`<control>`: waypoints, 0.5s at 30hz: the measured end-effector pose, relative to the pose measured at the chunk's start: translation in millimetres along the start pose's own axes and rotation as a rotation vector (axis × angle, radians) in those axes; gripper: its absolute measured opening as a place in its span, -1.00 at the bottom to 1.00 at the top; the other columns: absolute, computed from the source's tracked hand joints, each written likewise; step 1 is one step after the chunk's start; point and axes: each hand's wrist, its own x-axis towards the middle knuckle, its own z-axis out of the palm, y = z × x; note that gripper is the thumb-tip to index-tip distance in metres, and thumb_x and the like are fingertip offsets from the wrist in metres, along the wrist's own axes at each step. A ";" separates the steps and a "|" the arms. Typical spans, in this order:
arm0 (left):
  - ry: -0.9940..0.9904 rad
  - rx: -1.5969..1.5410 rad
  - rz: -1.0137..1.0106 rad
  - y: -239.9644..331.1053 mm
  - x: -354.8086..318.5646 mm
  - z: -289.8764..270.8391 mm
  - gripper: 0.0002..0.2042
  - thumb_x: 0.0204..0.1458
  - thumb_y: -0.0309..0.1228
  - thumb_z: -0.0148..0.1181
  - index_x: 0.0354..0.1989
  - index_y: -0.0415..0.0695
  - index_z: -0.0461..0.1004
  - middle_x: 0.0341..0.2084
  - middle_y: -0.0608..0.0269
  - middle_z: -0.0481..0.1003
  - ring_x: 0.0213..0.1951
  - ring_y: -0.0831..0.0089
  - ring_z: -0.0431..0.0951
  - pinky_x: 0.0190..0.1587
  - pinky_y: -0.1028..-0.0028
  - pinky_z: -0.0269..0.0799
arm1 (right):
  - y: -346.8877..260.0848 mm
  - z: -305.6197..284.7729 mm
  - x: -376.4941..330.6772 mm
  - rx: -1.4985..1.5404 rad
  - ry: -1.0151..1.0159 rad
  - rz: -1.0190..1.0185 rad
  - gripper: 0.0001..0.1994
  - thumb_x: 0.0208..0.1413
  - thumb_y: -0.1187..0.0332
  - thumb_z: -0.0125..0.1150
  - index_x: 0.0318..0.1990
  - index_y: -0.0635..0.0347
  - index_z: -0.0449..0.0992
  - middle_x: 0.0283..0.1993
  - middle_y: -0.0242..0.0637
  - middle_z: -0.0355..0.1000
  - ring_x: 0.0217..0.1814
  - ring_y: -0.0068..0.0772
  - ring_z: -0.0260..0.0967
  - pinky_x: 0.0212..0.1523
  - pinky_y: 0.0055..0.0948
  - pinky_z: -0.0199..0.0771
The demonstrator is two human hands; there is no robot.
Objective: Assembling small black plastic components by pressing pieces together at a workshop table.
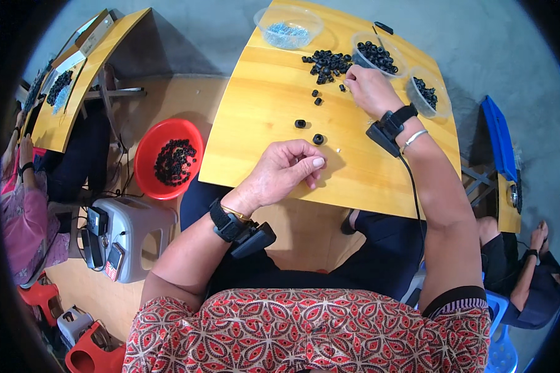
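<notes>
My right hand point(372, 92) reaches over the wooden table, its fingers bent together beside a heap of small black ring-like parts point(327, 64). A small black piece point(342, 88) lies right by its fingertips; whether they hold anything is hidden. Above the table's near edge, my left hand point(285, 169) is curled with thumb and forefinger together, and I cannot make out anything in it. Just beyond it two larger black hollow parts point(318, 139) stand apart on the wood. Two smaller black pieces point(317, 101) lie between these and the heap. A tiny white bit point(338, 150) rests near my left hand.
Along the table's point(249, 124) far side stand a clear bowl of small pale-blue pieces point(289, 34) and two clear bowls of black parts point(378, 57) point(427, 93). A red basin point(144, 155) and a grey stool point(134, 236) stand at left. Other people sit on both sides.
</notes>
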 end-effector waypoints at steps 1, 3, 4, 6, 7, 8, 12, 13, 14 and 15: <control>0.004 0.007 -0.004 0.3 0.1 0.8 -0.84 0.02 -0.42 0.00 -0.39 -0.29 0.40 -0.56 0.27 0.42 -0.54 0.59 0.41 -0.45 0.62 0.38 | -1.5 2.5 0.3 -0.043 -0.010 0.004 -0.85 -0.04 0.36 0.00 -0.42 0.29 0.40 -0.45 -0.01 0.38 -0.32 -0.01 0.33 -0.30 -0.20 0.31; 0.015 0.024 -0.015 1.9 1.9 1.2 -0.84 0.02 -0.41 0.01 -0.39 -0.29 0.40 -0.56 0.27 0.43 -0.55 0.61 0.41 -0.47 0.63 0.37 | -5.1 4.2 4.0 -0.164 -0.072 -0.002 -0.83 -0.05 0.35 0.04 -0.42 0.30 0.41 -0.45 0.00 0.38 -0.30 -0.01 0.34 -0.29 -0.18 0.32; 0.029 0.013 0.000 1.3 1.6 1.4 -0.84 0.02 -0.41 0.01 -0.39 -0.28 0.40 -0.56 0.28 0.43 -0.56 0.62 0.40 -0.49 0.63 0.37 | -8.0 4.4 4.8 -0.192 -0.103 -0.001 -0.83 -0.05 0.35 0.04 -0.42 0.31 0.41 -0.45 0.00 0.39 -0.29 -0.01 0.35 -0.29 -0.18 0.32; 0.035 0.004 -0.001 0.2 1.3 -0.8 -0.84 0.02 -0.40 0.01 -0.39 -0.27 0.40 -0.55 0.28 0.43 -0.56 0.62 0.40 -0.49 0.63 0.37 | -15.7 0.8 3.1 -0.233 -0.134 -0.013 -0.82 -0.06 0.36 0.04 -0.42 0.32 0.41 -0.45 0.01 0.39 -0.27 -0.03 0.35 -0.28 -0.18 0.32; 0.036 -0.002 0.002 0.1 2.0 -1.1 -0.84 0.02 -0.40 0.01 -0.39 -0.27 0.40 -0.55 0.28 0.43 -0.56 0.62 0.40 -0.50 0.63 0.37 | -14.8 2.3 1.9 -0.234 -0.124 -0.019 -0.83 -0.07 0.37 0.03 -0.43 0.33 0.41 -0.45 0.01 0.38 -0.28 -0.01 0.35 -0.29 -0.19 0.33; 0.043 -0.005 0.003 -0.2 2.4 -0.6 -0.84 0.03 -0.40 0.00 -0.39 -0.27 0.40 -0.55 0.27 0.43 -0.55 0.62 0.40 -0.50 0.63 0.37 | -12.5 4.4 1.1 -0.237 -0.114 -0.024 -0.84 -0.07 0.39 0.03 -0.43 0.33 0.41 -0.45 0.02 0.38 -0.30 0.00 0.34 -0.30 -0.19 0.33; 0.079 0.013 -0.007 -1.2 2.6 0.0 -0.84 0.03 -0.41 0.00 -0.39 -0.27 0.39 -0.54 0.26 0.43 -0.56 0.62 0.39 -0.50 0.63 0.37 | -1.5 2.9 -7.2 0.041 -0.146 0.023 -0.86 -0.10 0.42 0.00 -0.44 0.34 0.39 -0.48 -0.06 0.39 -0.42 -0.15 0.35 -0.38 -0.33 0.33; 0.097 0.022 -0.001 -1.0 1.9 0.6 -0.84 0.03 -0.41 0.01 -0.39 -0.27 0.39 -0.54 0.26 0.43 -0.56 0.62 0.39 -0.50 0.63 0.36 | -0.8 0.1 -11.0 0.152 -0.155 0.054 -0.86 -0.11 0.42 0.00 -0.44 0.34 0.38 -0.49 -0.10 0.39 -0.45 -0.23 0.35 -0.41 -0.38 0.33; 0.115 0.032 0.004 -0.9 1.5 1.5 -0.85 0.02 -0.41 0.01 -0.39 -0.27 0.39 -0.54 0.26 0.43 -0.56 0.62 0.39 -0.50 0.63 0.36 | -0.9 -2.7 -20.1 0.290 -0.160 0.103 -0.86 -0.11 0.42 0.00 -0.44 0.34 0.38 -0.51 -0.16 0.39 -0.48 -0.33 0.33 -0.44 -0.44 0.32; 0.125 0.044 0.010 -0.5 1.5 2.4 -0.85 0.02 -0.42 0.01 -0.39 -0.27 0.39 -0.54 0.27 0.43 -0.57 0.63 0.38 -0.51 0.64 0.36 | -1.1 -5.0 -28.2 0.420 -0.177 0.144 -0.86 -0.09 0.41 0.01 -0.43 0.33 0.37 -0.52 -0.24 0.37 -0.51 -0.45 0.29 -0.49 -0.51 0.28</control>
